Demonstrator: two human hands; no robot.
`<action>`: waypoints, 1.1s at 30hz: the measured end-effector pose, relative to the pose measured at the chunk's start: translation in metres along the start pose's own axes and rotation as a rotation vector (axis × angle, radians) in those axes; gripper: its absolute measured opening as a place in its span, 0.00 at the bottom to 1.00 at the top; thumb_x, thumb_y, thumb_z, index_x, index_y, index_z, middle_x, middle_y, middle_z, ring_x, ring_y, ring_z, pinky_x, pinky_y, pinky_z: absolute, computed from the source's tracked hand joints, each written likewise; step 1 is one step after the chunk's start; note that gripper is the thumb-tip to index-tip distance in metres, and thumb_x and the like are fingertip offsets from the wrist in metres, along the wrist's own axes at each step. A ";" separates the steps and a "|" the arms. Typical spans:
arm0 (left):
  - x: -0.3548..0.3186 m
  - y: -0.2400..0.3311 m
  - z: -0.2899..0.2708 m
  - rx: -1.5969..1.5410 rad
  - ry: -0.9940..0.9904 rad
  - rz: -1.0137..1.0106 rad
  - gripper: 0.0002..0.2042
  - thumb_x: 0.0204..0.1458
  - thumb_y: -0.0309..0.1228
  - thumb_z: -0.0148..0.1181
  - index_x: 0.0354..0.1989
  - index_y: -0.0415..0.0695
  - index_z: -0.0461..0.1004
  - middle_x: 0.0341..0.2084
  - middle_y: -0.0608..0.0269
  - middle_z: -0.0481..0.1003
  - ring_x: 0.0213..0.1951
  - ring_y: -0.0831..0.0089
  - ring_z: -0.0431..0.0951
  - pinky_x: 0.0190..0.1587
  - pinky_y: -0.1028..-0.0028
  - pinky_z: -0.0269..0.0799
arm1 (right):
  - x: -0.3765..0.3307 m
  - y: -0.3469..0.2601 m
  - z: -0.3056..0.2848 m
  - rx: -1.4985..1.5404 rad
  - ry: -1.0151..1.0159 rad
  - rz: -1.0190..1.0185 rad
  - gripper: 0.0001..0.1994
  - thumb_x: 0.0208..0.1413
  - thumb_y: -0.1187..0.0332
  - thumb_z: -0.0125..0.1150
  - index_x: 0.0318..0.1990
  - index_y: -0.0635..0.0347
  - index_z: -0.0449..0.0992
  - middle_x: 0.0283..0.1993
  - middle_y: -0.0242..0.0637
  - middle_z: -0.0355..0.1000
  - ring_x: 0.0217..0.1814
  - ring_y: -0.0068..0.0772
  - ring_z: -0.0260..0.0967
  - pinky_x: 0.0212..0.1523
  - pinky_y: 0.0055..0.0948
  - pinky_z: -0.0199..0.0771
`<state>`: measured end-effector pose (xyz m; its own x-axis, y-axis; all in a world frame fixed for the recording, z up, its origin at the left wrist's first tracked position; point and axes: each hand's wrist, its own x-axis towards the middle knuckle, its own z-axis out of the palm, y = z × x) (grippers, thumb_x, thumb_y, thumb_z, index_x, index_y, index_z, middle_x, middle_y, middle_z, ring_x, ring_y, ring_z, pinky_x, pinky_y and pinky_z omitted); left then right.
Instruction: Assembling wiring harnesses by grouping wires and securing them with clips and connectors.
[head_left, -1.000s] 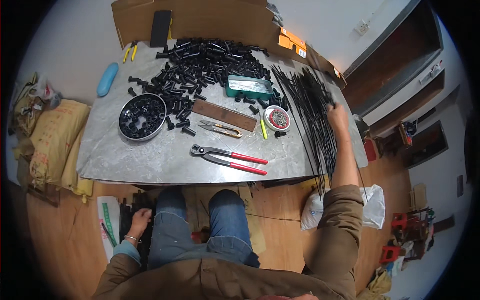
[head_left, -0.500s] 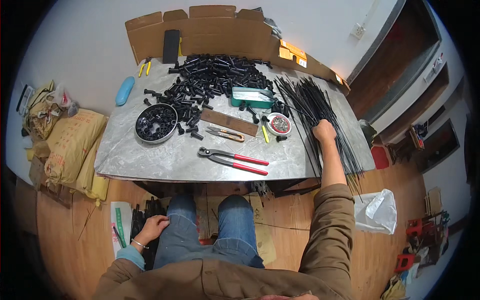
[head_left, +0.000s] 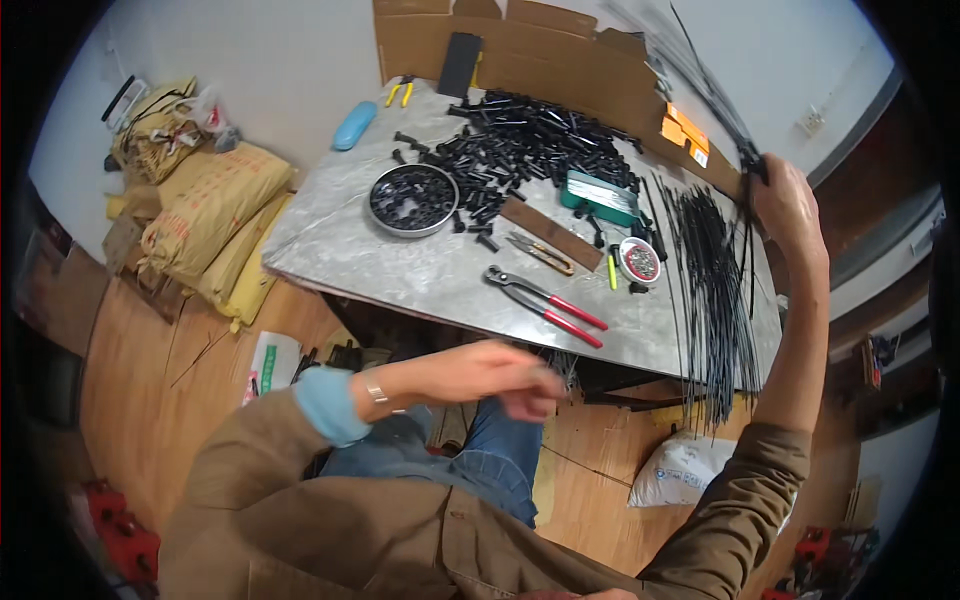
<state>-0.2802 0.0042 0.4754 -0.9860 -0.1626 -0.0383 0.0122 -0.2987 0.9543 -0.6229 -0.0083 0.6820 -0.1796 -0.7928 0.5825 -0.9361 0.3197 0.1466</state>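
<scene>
My right hand (head_left: 790,208) is raised above the table's right edge, fingers closed round a bundle of long thin black rods (head_left: 712,92) that slants up and left, its far ends smeared by motion. Below it, a larger loose heap of the same rods (head_left: 715,290) lies across the table's right side, ends overhanging the front edge. My left hand (head_left: 505,378) is in the air over my lap, in front of the table; its fingers are blurred. Nearest to it on the table are red-handled end-cutting pincers (head_left: 550,308).
Black bolt-like pieces (head_left: 540,140) are heaped at the back. A round bowl (head_left: 415,200) of black rings, snips (head_left: 540,255), a brown bar (head_left: 552,240), a green box (head_left: 600,198) and a small dish (head_left: 640,260) of metal bits stand around. Cardboard (head_left: 560,55) walls the rear edge.
My right hand has lifted a bundle of rods from the heap, up and to the right. My left hand has left my thigh and swung up toward the middle. The view has turned.
</scene>
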 end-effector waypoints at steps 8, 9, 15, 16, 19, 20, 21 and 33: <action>0.106 0.099 0.058 -0.461 0.201 0.579 0.33 0.54 0.60 0.49 0.53 0.39 0.66 0.44 0.60 0.72 0.46 0.74 0.73 0.47 0.72 0.69 | -0.071 -0.107 -0.054 0.048 -0.171 -0.355 0.06 0.48 0.70 0.58 0.32 0.61 0.70 0.28 0.49 0.74 0.33 0.53 0.74 0.35 0.47 0.73; 0.104 0.101 0.054 -0.447 0.276 0.598 0.31 0.55 0.59 0.49 0.49 0.40 0.69 0.42 0.62 0.73 0.45 0.75 0.73 0.45 0.73 0.69 | -0.076 -0.113 -0.049 0.095 -0.181 -0.335 0.07 0.49 0.69 0.58 0.33 0.61 0.70 0.27 0.49 0.74 0.32 0.52 0.74 0.34 0.46 0.73; 0.094 0.134 -0.003 -0.404 0.765 0.786 0.18 0.59 0.47 0.53 0.34 0.41 0.72 0.22 0.65 0.73 0.23 0.73 0.76 0.28 0.73 0.72 | -0.124 -0.126 0.004 1.040 -0.590 0.005 0.11 0.56 0.66 0.60 0.31 0.65 0.70 0.20 0.32 0.70 0.21 0.22 0.68 0.21 0.27 0.68; 0.088 0.139 -0.012 -0.393 0.752 0.792 0.18 0.60 0.46 0.52 0.32 0.42 0.71 0.21 0.66 0.73 0.21 0.73 0.76 0.25 0.73 0.72 | -0.133 -0.135 0.016 1.207 -0.724 0.083 0.11 0.58 0.66 0.58 0.29 0.63 0.69 0.19 0.29 0.68 0.19 0.20 0.66 0.20 0.24 0.66; 0.068 0.167 -0.020 -0.171 0.669 0.809 0.17 0.60 0.46 0.52 0.35 0.41 0.71 0.20 0.65 0.72 0.20 0.74 0.75 0.24 0.73 0.73 | -0.142 -0.170 0.047 1.535 -0.676 0.076 0.12 0.61 0.65 0.53 0.28 0.63 0.70 0.19 0.30 0.66 0.19 0.21 0.64 0.21 0.22 0.65; 0.062 0.177 -0.021 -0.070 0.630 0.813 0.18 0.60 0.46 0.52 0.35 0.41 0.71 0.20 0.66 0.72 0.20 0.74 0.74 0.24 0.74 0.72 | -0.138 -0.181 0.052 1.638 -0.621 0.088 0.12 0.62 0.65 0.51 0.29 0.63 0.70 0.19 0.30 0.66 0.20 0.21 0.64 0.22 0.22 0.65; 0.054 0.187 -0.019 -0.053 0.633 0.820 0.18 0.60 0.46 0.52 0.35 0.41 0.71 0.20 0.66 0.72 0.20 0.74 0.74 0.24 0.74 0.72 | -0.129 -0.188 0.055 1.689 -0.555 0.034 0.13 0.63 0.64 0.51 0.29 0.64 0.70 0.19 0.30 0.66 0.20 0.21 0.64 0.22 0.22 0.65; 0.032 0.166 -0.071 0.098 0.617 0.656 0.15 0.62 0.38 0.50 0.49 0.38 0.67 0.33 0.57 0.76 0.34 0.68 0.80 0.36 0.69 0.78 | -0.128 -0.235 0.095 1.658 -0.612 0.106 0.16 0.64 0.60 0.47 0.31 0.63 0.72 0.16 0.27 0.62 0.12 0.18 0.55 0.13 0.20 0.55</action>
<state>-0.2974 -0.1175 0.6118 -0.5213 -0.7556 0.3967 0.4981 0.1081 0.8604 -0.4088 -0.0312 0.4968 0.0320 -0.9918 0.1235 -0.1385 -0.1267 -0.9822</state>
